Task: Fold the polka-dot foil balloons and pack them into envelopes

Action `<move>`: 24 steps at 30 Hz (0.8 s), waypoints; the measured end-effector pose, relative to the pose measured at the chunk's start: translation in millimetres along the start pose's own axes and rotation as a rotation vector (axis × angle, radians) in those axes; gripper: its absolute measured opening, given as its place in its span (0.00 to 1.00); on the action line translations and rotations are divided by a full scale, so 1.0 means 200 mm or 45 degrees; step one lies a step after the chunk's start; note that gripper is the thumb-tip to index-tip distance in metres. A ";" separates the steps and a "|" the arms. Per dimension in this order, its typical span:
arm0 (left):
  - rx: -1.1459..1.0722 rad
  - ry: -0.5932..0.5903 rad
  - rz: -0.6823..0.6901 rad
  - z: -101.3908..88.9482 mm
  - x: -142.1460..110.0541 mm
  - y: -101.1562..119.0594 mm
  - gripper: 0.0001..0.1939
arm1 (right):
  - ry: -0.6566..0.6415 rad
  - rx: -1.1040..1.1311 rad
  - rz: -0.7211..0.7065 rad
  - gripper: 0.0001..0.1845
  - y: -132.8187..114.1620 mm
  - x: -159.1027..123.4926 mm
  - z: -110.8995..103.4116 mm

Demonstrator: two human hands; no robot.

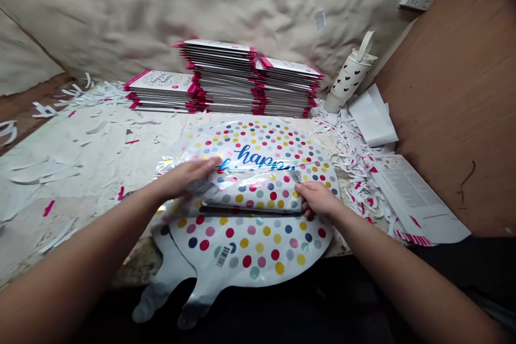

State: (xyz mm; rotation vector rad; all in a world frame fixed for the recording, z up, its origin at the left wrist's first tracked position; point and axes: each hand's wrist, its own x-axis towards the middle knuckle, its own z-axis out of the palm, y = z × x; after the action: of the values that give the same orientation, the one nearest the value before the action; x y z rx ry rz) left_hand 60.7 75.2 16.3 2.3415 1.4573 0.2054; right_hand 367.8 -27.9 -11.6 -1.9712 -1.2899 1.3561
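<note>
Foil balloon (pixel 245 247), white with rainbow polka dots and blue "happy" script, lying flat at dead centre of the pale, scrap-strewn surface (pixel 72 142), and here's the action: a neat folded band of foil (pixel 252 193) across its middle! Left hand (pixel 181 180) comes in from 9 o'clock, open and flat, palm down on that band's left end. Right hand (pixel 318 199) at 3 o'clock, fingers curled at the band's right end, though whether they're truly pinching, I can't tell. Hands well apart, the fold between them! Balloon's two foil tails point toward 6 o'clock. Up at 12 o'clock, tall stacks of flat packets with magenta-pink edges (pixel 221 78) stand just beyond the balloon. At 1 o'clock, a white tumbler with red hearts (pixel 349 75). At 3 o'clock, a heap of white paper offcuts (pixel 350 164) runs beside a printed white sheet (pixel 415 196).
</note>
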 end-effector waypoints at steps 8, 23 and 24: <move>0.307 0.049 0.551 0.28 -0.32 0.46 0.28 | 0.028 -0.182 0.111 0.18 -0.07 0.07 -0.01; 0.298 -0.154 0.323 0.40 -0.34 0.42 0.33 | 0.538 -1.476 -1.270 0.16 -0.01 -0.21 0.19; 0.312 -0.147 0.312 0.39 -0.33 0.42 0.30 | 0.518 -1.442 -1.453 0.15 -0.01 -0.25 0.18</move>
State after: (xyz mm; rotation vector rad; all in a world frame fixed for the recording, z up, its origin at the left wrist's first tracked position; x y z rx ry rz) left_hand 125.4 -34.1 -17.9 2.6789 1.1969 -0.0478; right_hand 330.4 -74.9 -1.5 -1.2810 -2.5794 -0.4071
